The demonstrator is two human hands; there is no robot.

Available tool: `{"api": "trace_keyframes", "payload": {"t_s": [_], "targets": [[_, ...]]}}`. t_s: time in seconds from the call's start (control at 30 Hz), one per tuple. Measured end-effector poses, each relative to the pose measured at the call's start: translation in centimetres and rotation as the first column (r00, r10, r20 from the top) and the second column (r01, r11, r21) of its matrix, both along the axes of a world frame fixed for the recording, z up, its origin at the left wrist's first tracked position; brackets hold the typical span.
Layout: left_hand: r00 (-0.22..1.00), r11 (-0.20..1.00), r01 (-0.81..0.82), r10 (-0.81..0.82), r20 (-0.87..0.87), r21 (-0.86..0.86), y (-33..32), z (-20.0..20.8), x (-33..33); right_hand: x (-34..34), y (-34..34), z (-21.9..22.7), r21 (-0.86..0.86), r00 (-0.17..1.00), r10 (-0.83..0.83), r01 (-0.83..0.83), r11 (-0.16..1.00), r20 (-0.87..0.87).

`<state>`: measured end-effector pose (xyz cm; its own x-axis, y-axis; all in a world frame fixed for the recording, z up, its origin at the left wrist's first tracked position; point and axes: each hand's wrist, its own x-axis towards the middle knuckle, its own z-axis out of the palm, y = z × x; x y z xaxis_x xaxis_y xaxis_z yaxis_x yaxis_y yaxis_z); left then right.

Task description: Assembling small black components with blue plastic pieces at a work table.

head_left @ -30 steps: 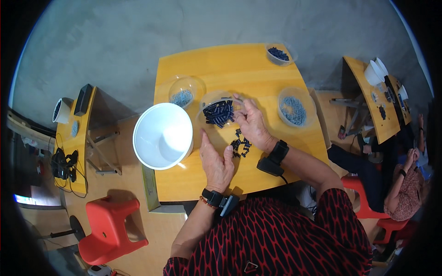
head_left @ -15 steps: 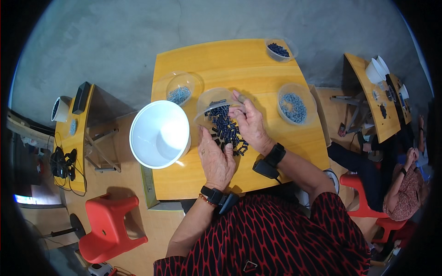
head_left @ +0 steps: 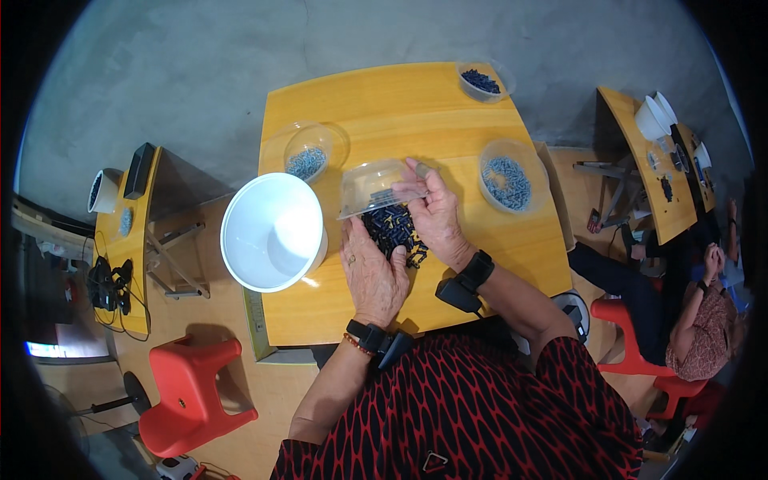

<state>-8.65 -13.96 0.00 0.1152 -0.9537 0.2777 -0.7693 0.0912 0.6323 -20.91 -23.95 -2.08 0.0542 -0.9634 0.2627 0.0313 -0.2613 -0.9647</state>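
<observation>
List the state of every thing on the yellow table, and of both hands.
clear bowl: tipped over, emptied
dark parts pile: loose on table
white bowl: upright, looks empty
three small clear bowls: upright, holding small parts
right hand: gripping the tipped bowl
left hand: flat beside the pile

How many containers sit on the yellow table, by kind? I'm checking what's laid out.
Clear plastic bowls: 4 (three upright, one tipped in the right hand over a pile of small dark parts)
Large white bowl: 1
Total: 5
</observation>
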Motion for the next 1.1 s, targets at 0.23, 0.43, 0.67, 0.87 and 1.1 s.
{"api": "trace_keyframes", "payload": {"t_s": [0.23, 0.43, 0.67, 0.87, 1.1], "targets": [[0.999, 0.999, 0.015, -0.016, 0.039, 0.037, 0.0, -0.1, 0.1, 0.0, -0.3, 0.4, 0.038, 0.997, 0.022, -0.025, 0.999, 0.074], [0.997, 1.000, 0.004, -0.004, 0.073, 0.001, 0.1, 0.2, 0.1, 0.0, -0.7, -0.1, 0.061, 0.995, 0.015, -0.021, 0.998, 0.096], [0.997, 0.999, 0.046, -0.045, 0.058, -0.013, 0.0, -0.2, 0.3, -0.7, -2.4, 0.2, 0.108, 0.996, -0.021, 0.012, 0.994, 0.085], [0.998, 0.999, 0.042, -0.042, 0.053, -0.009, 0.1, -0.3, 0.4, -0.6, -5.8, 3.7, 0.211, 0.998, -0.049, 0.038, 0.977, 0.050], [0.999, 0.998, 0.035, -0.035, 0.006, -0.049, 0.2, -0.1, 0.5, -0.3, -12.5, 4.7, 0.340, 0.925, -0.176, 0.055, 0.939, 0.336]]}}
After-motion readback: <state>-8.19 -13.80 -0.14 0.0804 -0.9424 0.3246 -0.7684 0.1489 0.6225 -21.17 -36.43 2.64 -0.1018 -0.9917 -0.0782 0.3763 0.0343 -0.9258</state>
